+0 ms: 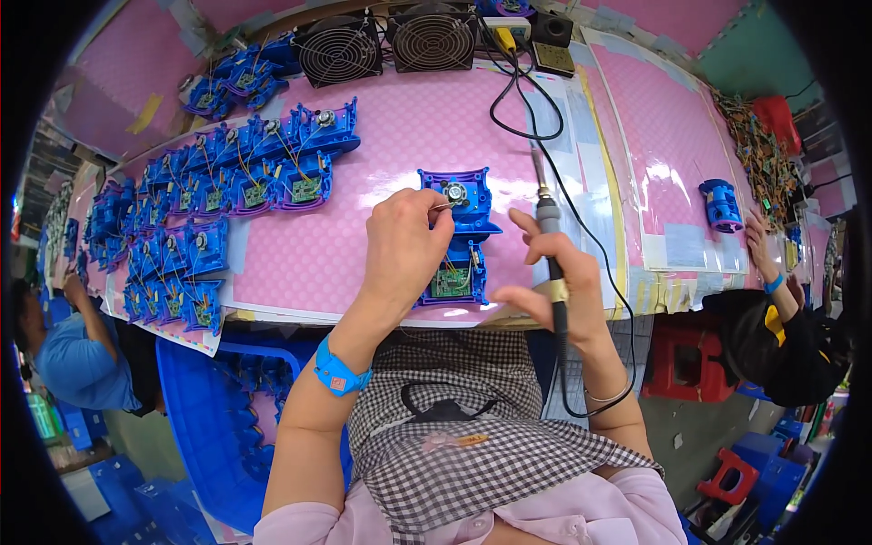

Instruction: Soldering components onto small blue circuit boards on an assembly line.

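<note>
In front of me on the table lies an opened blue plastic housing (pixel 475 218) in two halves. The far half carries a small round speaker (pixel 456 193), and a green circuit board (pixel 450 281) sits in the near half. My left hand (pixel 406 236) is at the speaker's left side, thumb and forefinger pinched on a thin wire, its end hidden by the fingers. My right hand (pixel 577 282) holds a soldering iron (pixel 549 218) to the right of the housing. The iron's tip points away from me, apart from the housing, and some fingers are stretched out.
Rows of similar blue housings (pixel 254 186) fill the table's left. Two black fans (pixel 431 44) stand at the back beside a soldering stand (pixel 552 32). The iron's black cable (pixel 599 245) loops at right. A blue bin (pixel 195 427) sits below left; co-workers are on both sides.
</note>
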Demonstrator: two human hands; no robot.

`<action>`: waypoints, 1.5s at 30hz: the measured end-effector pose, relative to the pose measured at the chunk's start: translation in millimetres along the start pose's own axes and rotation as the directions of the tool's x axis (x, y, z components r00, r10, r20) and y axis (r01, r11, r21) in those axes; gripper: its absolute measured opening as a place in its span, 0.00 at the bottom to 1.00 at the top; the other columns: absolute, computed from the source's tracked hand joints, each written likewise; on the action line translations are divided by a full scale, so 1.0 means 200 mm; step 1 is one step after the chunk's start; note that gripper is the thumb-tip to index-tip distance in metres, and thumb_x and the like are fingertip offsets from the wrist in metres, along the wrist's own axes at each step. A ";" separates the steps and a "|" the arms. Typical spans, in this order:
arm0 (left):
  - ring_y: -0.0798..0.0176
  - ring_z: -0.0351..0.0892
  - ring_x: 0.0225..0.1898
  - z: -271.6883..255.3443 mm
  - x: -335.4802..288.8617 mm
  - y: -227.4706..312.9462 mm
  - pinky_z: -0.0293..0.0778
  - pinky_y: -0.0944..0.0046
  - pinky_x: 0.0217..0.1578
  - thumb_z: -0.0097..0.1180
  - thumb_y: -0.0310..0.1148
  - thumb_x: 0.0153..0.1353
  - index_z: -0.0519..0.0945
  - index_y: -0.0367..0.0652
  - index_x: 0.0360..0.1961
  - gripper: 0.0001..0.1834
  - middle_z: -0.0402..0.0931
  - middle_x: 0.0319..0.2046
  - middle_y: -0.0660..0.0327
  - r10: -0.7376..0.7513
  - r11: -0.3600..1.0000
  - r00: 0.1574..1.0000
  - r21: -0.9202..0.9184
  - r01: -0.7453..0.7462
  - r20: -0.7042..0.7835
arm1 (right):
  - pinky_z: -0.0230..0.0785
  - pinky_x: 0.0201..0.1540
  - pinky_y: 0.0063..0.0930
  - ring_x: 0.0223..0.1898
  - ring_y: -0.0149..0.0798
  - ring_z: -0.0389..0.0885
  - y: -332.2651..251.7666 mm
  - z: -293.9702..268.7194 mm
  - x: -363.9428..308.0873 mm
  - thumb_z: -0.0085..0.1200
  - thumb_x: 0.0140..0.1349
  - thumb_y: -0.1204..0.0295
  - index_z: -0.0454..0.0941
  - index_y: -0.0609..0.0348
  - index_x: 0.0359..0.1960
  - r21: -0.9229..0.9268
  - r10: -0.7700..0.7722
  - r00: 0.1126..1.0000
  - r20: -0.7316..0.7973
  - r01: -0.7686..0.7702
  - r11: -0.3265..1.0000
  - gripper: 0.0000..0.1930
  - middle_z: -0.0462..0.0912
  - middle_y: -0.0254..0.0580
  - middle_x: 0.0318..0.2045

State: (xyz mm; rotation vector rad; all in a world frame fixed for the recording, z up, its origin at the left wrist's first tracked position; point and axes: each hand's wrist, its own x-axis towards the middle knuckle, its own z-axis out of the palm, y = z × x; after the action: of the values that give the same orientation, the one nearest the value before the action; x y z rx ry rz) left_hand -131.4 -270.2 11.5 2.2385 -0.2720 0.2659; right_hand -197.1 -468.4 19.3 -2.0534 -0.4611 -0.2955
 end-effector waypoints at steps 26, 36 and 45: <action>0.58 0.73 0.34 -0.59 -0.77 -0.69 0.71 0.65 0.40 0.68 0.27 0.50 0.77 0.35 0.53 0.27 0.78 0.38 0.55 -0.147 0.877 0.747 0.264 0.402 -0.648 | 0.77 0.36 0.29 0.38 0.47 0.85 -0.31 0.49 0.29 0.68 0.48 0.77 0.65 0.59 0.25 0.052 -0.287 0.934 -0.214 0.304 0.951 0.18 0.81 0.63 0.42; 0.76 0.47 0.11 -0.48 -0.68 -0.40 0.46 0.75 0.15 0.33 0.45 0.74 0.73 0.40 0.24 0.26 0.56 0.11 0.69 -0.223 0.441 0.969 -0.875 0.200 0.110 | 0.66 0.52 0.30 0.48 0.54 0.78 0.53 -0.85 -0.02 0.59 0.45 0.83 0.65 0.60 0.32 -0.350 -0.281 0.248 -0.927 -0.306 0.886 0.16 0.80 0.55 0.39; 0.70 0.51 0.12 -0.27 -0.46 -0.31 0.56 0.67 0.20 0.37 0.41 0.72 0.62 0.45 0.21 0.21 0.53 0.14 0.66 -0.420 -0.329 0.819 -0.906 0.265 0.392 | 0.57 0.47 0.49 0.39 0.54 0.75 0.98 -1.17 -0.04 0.62 0.43 0.77 0.68 0.54 0.37 -0.459 -0.254 0.386 -0.887 -0.676 0.577 0.19 0.78 0.48 0.29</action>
State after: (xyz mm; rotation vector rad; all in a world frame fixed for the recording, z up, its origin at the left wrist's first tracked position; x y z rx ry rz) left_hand -207.8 -179.7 -25.8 0.4512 0.2910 -0.2044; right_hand -122.9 -762.2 -19.7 -2.2918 0.8992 -1.6202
